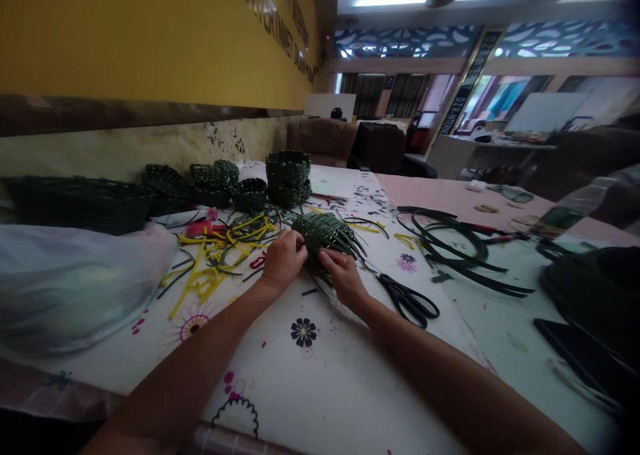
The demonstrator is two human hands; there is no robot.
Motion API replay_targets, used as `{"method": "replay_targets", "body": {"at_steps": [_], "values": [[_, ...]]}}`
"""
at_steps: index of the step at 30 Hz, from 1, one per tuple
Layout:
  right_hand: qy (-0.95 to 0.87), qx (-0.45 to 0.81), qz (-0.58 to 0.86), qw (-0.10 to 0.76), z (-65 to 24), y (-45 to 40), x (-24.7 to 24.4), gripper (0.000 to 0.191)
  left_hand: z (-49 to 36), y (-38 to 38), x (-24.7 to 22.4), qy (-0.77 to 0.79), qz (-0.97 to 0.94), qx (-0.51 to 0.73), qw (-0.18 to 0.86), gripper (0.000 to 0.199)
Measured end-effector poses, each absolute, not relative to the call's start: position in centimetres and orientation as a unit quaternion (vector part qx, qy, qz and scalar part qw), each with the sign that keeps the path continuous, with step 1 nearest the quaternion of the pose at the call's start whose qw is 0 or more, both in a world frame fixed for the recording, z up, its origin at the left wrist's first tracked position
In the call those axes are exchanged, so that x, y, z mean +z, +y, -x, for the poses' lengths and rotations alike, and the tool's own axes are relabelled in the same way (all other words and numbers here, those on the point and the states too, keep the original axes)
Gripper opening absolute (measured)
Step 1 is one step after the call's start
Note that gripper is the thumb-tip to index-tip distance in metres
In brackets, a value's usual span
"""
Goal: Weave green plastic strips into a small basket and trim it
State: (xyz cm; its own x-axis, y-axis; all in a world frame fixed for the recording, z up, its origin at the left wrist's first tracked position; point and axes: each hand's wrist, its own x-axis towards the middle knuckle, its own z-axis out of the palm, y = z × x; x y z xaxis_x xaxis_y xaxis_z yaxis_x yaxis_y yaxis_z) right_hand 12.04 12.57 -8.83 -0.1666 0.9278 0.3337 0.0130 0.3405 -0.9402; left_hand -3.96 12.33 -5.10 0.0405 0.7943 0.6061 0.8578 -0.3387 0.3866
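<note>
On the floral tablecloth [320, 375], the left hand [284, 258] and right hand [343, 276] sit close together, fingers curled and pressed onto a half-woven dark green basket [323, 234] held between them, its loose strands fanning out. Black-handled scissors [405, 300] lie just right of the right hand, with yellow strips [215, 258] to the left, coiled dark strips [465, 242] farther right, and stacked woven baskets [289, 177] beyond.
</note>
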Motion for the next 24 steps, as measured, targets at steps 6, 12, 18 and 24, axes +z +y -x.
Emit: {"method": "replay_targets", "body": {"at_steps": [6, 12, 18, 24], "values": [[-0.639, 0.439, 0.364, 0.516, -12.1, 12.5, -9.0, 0.039, 3.8, 12.5, -5.4, -0.574, 0.720, -0.388, 0.051, 0.015], [-0.654, 0.449, 0.348, 0.499, -12.7, 13.1, -8.9, 0.036, 3.7, 12.3, -5.3, -0.556, 0.727, -0.399, 0.060, 0.021], [-0.657, 0.440, 0.348, 0.505, -12.7, 12.8, -8.9, 0.030, 3.8, 12.0, -5.1, -0.546, 0.738, -0.393, 0.056, 0.020], [-0.666, 0.421, 0.350, 0.507, -12.2, 11.8, -8.4, 0.034, 3.8, 12.2, -5.5, -0.555, 0.737, -0.380, 0.069, 0.018]]}}
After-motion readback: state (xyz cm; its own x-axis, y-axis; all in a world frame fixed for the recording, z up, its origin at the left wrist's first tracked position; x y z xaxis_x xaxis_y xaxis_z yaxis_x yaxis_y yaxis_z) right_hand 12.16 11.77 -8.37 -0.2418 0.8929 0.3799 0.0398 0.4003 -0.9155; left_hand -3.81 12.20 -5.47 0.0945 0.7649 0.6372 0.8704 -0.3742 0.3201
